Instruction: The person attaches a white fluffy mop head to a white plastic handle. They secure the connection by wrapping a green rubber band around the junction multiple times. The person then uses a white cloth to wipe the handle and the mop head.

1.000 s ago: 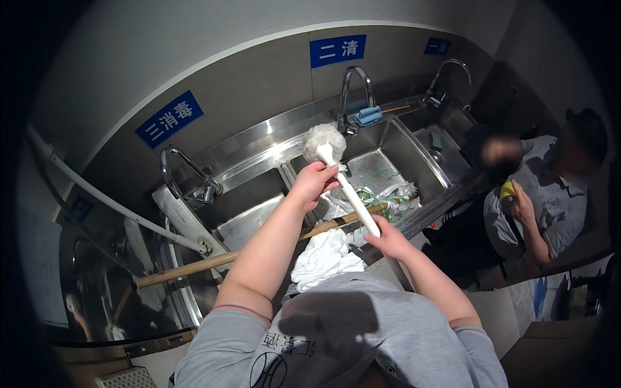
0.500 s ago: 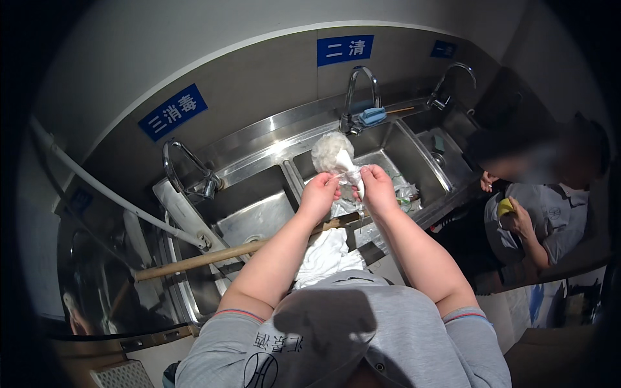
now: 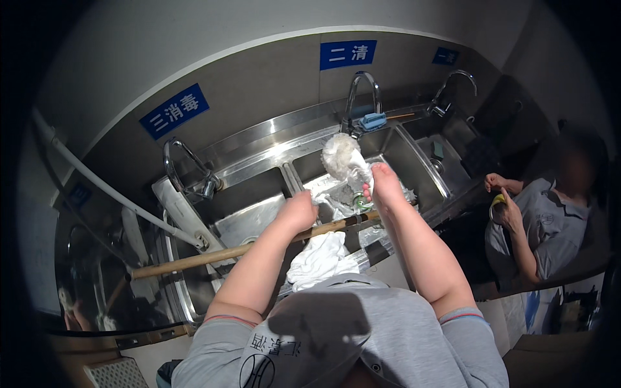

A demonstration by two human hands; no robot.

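Above the middle sink (image 3: 401, 145), my right hand (image 3: 386, 186) is closed around the white cloth neck of a fluffy off-white bundle (image 3: 339, 157). The bundle's rounded, shaggy end points up and left, toward the faucet. My left hand (image 3: 299, 211) is apart from it to the left, curled shut near the divider between the left and middle sinks. Something white shows beside its fingertips, but what they pinch is hidden. Close below both hands a wooden pole (image 3: 200, 258) lies slantwise across the sink fronts. A crumpled white cloth (image 3: 323, 255) rests nearer my body, below the pole.
A left sink (image 3: 252, 204) and a far right sink (image 3: 440, 132) flank the middle one. Faucets (image 3: 362, 77) rise behind them. A blue brush-like item (image 3: 372, 121) lies on the back ledge. At the right, another person (image 3: 543, 220) holds something yellow. A white pipe (image 3: 123, 191) slants at the left.
My hands have drawn apart: the left moved left and down, away from the bundle. My right hand shifted slightly right, still gripping it. The other person's hands moved closer together.
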